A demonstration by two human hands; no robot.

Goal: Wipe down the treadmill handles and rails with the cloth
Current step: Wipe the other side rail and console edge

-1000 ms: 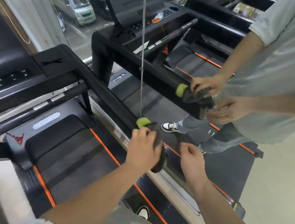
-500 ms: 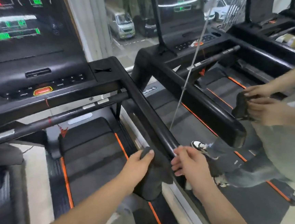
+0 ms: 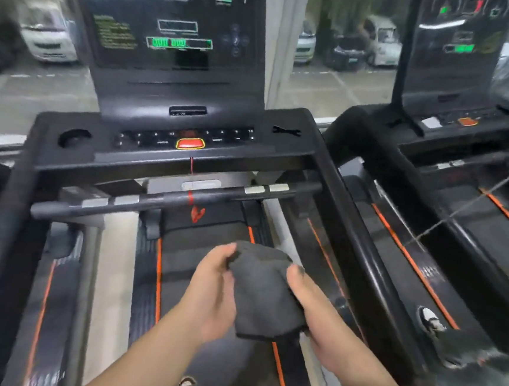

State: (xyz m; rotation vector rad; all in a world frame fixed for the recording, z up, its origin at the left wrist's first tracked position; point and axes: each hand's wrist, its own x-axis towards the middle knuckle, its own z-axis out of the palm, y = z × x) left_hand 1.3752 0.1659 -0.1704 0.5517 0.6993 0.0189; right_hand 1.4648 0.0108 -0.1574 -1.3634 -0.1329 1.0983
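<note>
A dark grey cloth hangs between both of my hands above the treadmill belt. My left hand grips its left edge and my right hand grips its right side. The black right rail runs diagonally just right of my right hand, apart from the cloth. The black left rail stands far to the left. A thin front handlebar with silver sensor pads crosses in front of the console.
A second treadmill stands close on the right, and another person's shoe and dark cloth show at its lower edge. A thin cable slants across it. Windows ahead show parked cars.
My view swung left from the right rail to face the console. The cloth came off the right rail and both hands now hold it over the belt.
</note>
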